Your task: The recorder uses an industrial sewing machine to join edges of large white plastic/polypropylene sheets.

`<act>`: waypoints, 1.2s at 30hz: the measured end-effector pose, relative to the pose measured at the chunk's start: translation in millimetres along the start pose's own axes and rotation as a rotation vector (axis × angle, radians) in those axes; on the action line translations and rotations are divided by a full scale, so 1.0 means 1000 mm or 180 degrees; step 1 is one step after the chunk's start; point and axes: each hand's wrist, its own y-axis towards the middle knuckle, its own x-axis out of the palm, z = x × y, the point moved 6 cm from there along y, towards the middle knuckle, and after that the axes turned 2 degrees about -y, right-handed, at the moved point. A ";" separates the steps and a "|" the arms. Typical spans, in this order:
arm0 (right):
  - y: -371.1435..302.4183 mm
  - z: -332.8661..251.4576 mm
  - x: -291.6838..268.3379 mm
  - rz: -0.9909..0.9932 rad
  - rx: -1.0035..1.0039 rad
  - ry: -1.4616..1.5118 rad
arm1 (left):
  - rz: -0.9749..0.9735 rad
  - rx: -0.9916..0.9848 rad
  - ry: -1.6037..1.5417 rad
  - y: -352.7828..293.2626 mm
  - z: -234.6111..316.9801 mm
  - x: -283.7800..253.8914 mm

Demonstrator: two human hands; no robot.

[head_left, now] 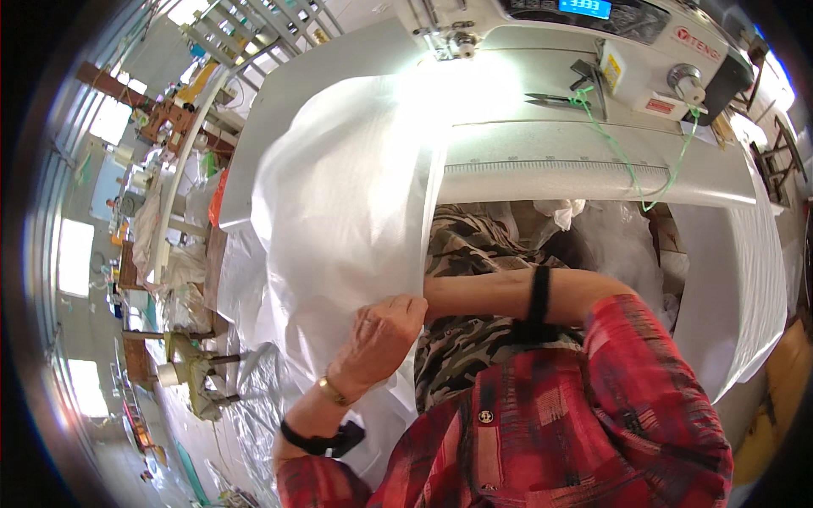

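White translucent sheeting (330, 195) lies across the sewing-machine table (288, 80), its far end within the bright light under the sewing machine (576, 34), and drapes over the near edge toward our lap. We keep the fingers of our left hand (383, 334) closed on its right-hand edge, with no visible gap. Our right forearm (500, 294) crosses to that edge; our right hand is hidden behind the sheeting, so we cannot tell its grip. Thread snips (552, 100) rest right of the light.
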 end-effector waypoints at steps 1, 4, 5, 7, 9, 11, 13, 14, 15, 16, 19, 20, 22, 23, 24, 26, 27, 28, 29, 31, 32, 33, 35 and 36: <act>-0.015 0.007 -0.007 -0.0079 -0.0016 -0.0385 | 0.0211 -0.0173 -0.0202 -0.003 -0.005 0.015; -0.064 0.040 -0.001 -0.3602 0.0780 -0.0735 | 0.0781 -0.0639 -0.0654 -0.010 -0.011 0.046; -0.077 0.047 -0.021 -0.4604 0.0871 -0.0794 | 0.1096 -0.0834 -0.0854 -0.012 -0.012 0.050; -0.051 0.054 -0.060 -0.4204 0.1002 -0.0970 | 0.1483 -0.1025 -0.1143 -0.013 -0.009 0.055; 0.000 0.050 -0.102 -0.2211 0.0615 -0.1396 | 0.1598 -0.1244 -0.1634 -0.013 -0.007 0.061; 0.025 0.064 -0.110 -0.2106 0.0437 -0.1445 | 0.1741 -0.1546 -0.2001 -0.014 -0.010 0.063; 0.035 0.065 -0.119 -0.1788 0.0092 -0.1417 | 0.1925 -0.1781 -0.2967 -0.018 -0.016 0.067; 0.034 0.073 -0.121 -0.1903 0.0382 -0.1095 | 0.1969 -0.1809 -0.2970 -0.021 -0.016 0.065; 0.029 0.084 -0.121 -0.2131 0.0864 -0.0905 | 0.1882 -0.2119 -0.3523 -0.025 -0.019 0.071; 0.029 0.082 -0.121 -0.2066 0.0636 -0.0761 | 0.1789 -0.2415 -0.4081 -0.029 -0.020 0.077; 0.025 0.087 -0.125 -0.1951 0.0874 -0.0609 | 0.1657 -0.2898 -0.4722 -0.037 -0.013 0.083; 0.025 0.087 -0.125 -0.1966 0.0859 -0.0630 | 0.1831 -0.2877 -0.4874 -0.038 -0.010 0.081; 0.027 0.087 -0.123 -0.2020 0.0828 -0.0640 | 0.2044 -0.2870 -0.5044 -0.038 -0.005 0.078; 0.028 0.087 -0.123 -0.2086 0.0810 -0.0665 | 0.2233 -0.2747 -0.5065 -0.038 -0.003 0.074; 0.028 0.087 -0.122 -0.2154 0.0810 -0.0694 | 0.2423 -0.2616 -0.5076 -0.038 -0.003 0.070; 0.028 0.087 -0.123 -0.2230 0.0776 -0.0647 | 0.2561 -0.2411 -0.4981 -0.036 -0.004 0.063; 0.028 0.086 -0.123 -0.2261 0.0771 -0.0581 | 0.2663 -0.2173 -0.4849 -0.035 -0.004 0.057; 0.027 0.087 -0.123 -0.2309 0.0780 -0.0598 | 0.2681 -0.2213 -0.4882 -0.034 -0.006 0.057; 0.027 0.087 -0.124 -0.2272 0.0768 -0.0564 | 0.2553 -0.2196 -0.4103 -0.033 -0.008 0.050; 0.026 0.086 -0.123 -0.2261 0.0748 -0.0521 | 0.2422 -0.2181 -0.3342 -0.030 -0.009 0.043; 0.025 0.085 -0.123 -0.2251 0.0654 -0.0598 | 0.2389 -0.2228 -0.3036 -0.028 -0.009 0.041; 0.026 0.084 -0.123 -0.2224 0.0582 -0.0671 | 0.2392 -0.2246 -0.2726 -0.027 -0.009 0.038; 0.026 0.082 -0.121 -0.2207 0.0548 -0.0646 | 0.2519 -0.2156 -0.2586 -0.023 -0.013 0.034; 0.027 0.082 -0.121 -0.2149 0.0564 -0.0623 | 0.2652 -0.2020 -0.2438 -0.022 -0.013 0.030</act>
